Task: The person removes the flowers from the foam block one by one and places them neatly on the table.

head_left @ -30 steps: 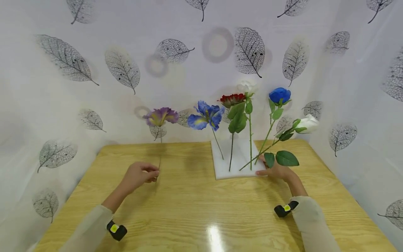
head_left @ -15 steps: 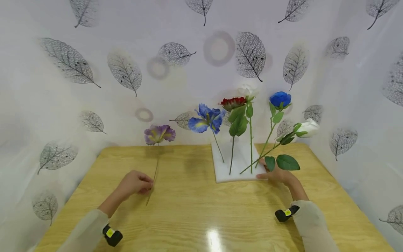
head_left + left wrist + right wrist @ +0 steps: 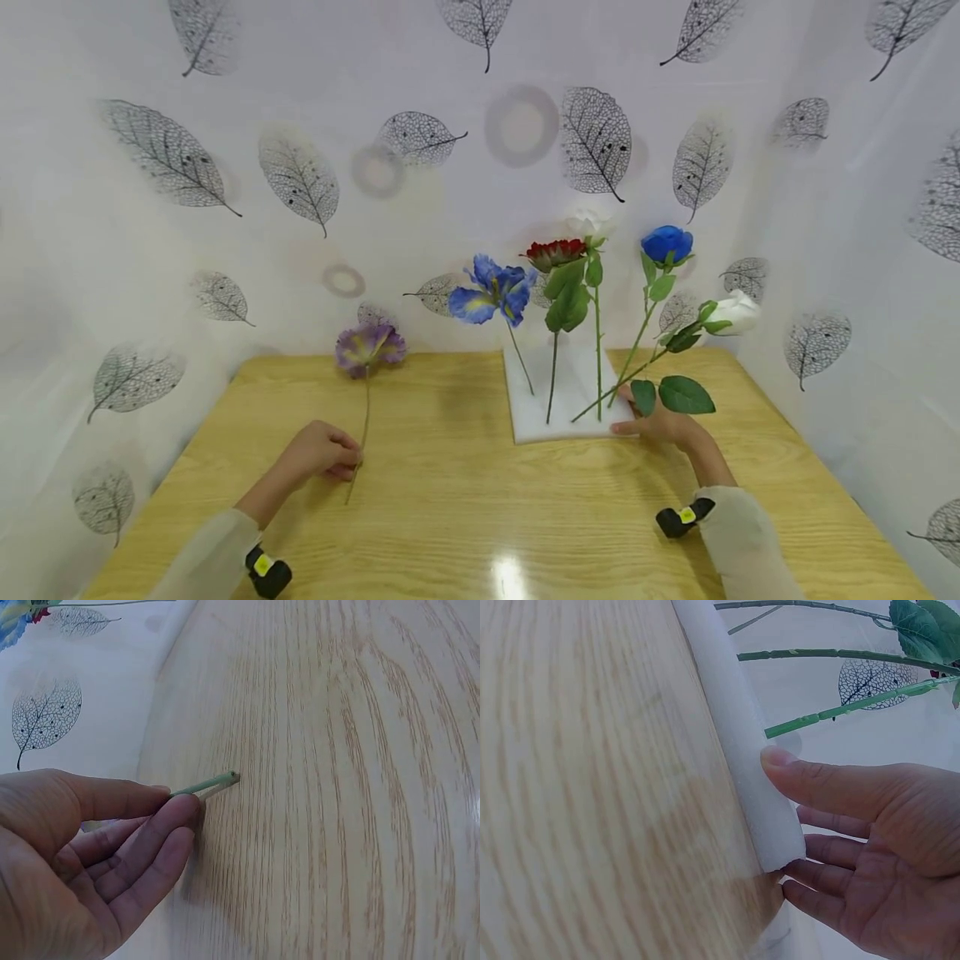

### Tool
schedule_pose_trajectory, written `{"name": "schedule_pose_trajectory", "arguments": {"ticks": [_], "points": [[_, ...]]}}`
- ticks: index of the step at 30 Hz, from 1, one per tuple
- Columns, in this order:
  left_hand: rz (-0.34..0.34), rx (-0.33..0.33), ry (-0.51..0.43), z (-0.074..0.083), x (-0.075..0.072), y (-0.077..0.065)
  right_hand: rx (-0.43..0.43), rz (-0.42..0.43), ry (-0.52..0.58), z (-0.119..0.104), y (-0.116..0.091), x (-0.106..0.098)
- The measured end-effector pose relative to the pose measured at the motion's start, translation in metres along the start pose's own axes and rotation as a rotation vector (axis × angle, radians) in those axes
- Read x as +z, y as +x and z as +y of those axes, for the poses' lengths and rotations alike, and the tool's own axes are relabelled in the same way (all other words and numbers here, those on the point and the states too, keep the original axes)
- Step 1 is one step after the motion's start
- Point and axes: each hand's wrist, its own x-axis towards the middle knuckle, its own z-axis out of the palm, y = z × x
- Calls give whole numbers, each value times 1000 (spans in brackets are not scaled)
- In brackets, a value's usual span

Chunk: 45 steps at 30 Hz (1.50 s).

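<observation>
While the left hand (image 3: 321, 450) pinches the purple flower (image 3: 369, 345) low on its stem, bloom toward the back edge of the table (image 3: 435, 517), the right hand (image 3: 663, 425), fingers spread, touches the white foam board (image 3: 529, 422) at its near right corner. Judged best: light pinch, board steady. Five flowers (image 3: 568, 304) stand in it, one leaning right; bare wood between bloom and board; curtain (image 3: 450, 200) behind.

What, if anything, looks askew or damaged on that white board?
On the white board, the rightmost white rose leans sharply rightward in the head view, its stem crossing others, while the red flower stands nearly upright. No damage is evident.
</observation>
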Motion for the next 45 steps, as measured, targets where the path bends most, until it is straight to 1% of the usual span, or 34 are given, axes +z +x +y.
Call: {"name": "schedule_pose_trajectory", "arguments": {"ticks": [6, 8, 10, 17, 20, 24, 30, 32, 35, 38, 41, 43, 45], "points": [[-1, -45, -18, 2, 2, 1, 5, 3, 11, 0, -2, 0], [-6, -51, -19, 1, 2, 2, 10, 3, 16, 0, -3, 0], [-8, -52, -19, -1, 2, 2, 6, 8, 12, 1, -3, 1], [-36, -25, 2, -4, -4, 0, 2, 17, -7, 4, -3, 3], [-27, -31, 23, -3, -6, -1, -5, 16, -3, 3, -2, 3], [-10, -38, 41, -2, -9, -1, -36, 31, -12, 3, -1, 2], [-31, -46, 43, -4, -9, -2, -18, 22, -15, 3, -5, 3], [-33, -43, 50, -5, -10, -1, -30, 22, -17, 3, -5, 3], [-17, -34, 49, -4, -11, 0, -51, 24, -10, 2, -4, 3], [7, -23, 54, 0, -11, 4, -68, 24, -13, 1, -4, 3], [34, -8, 35, 8, -8, 10, -88, 36, -28, 0, -3, 2], [36, 15, -5, 14, -3, 16, -97, 42, -32, -1, -3, 1], [36, 50, -66, 22, 6, 25, -102, 44, -42, -1, -2, 0]]}}
